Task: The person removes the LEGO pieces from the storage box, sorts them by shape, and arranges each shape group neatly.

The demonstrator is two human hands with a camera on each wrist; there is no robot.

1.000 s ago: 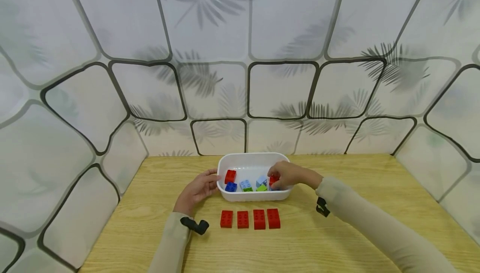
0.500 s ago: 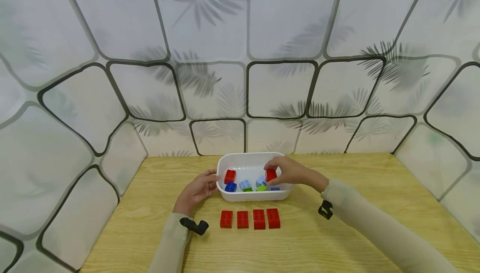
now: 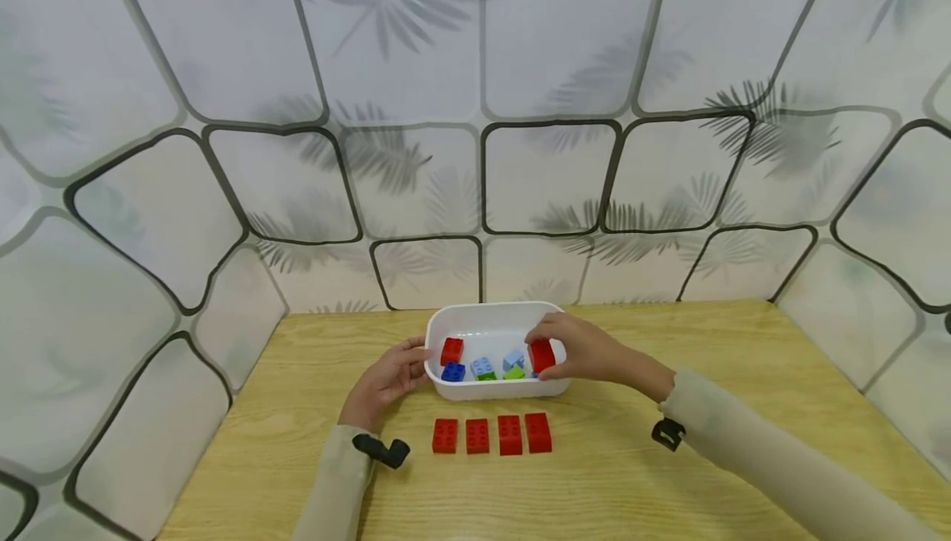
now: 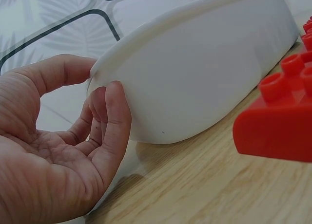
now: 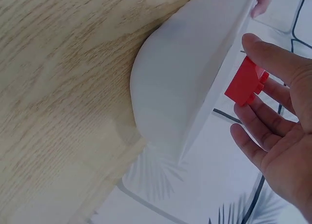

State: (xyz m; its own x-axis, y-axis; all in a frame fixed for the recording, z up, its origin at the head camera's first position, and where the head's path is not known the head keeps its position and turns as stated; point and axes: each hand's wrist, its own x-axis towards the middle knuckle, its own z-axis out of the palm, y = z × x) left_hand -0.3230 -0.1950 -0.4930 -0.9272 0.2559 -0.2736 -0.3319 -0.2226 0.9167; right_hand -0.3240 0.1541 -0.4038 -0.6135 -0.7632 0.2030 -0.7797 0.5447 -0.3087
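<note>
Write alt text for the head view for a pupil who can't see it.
A right hand holds a red studded plastic brick at the right end of a white rounded plastic tub; a left hand holds its left end. Red, blue and green bricks lie inside; four red rectangular bricks line up in front on a wooden table.

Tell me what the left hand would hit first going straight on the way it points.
Probably the end wall of the white tub, which the left hand seems to be touching at the rim.
</note>
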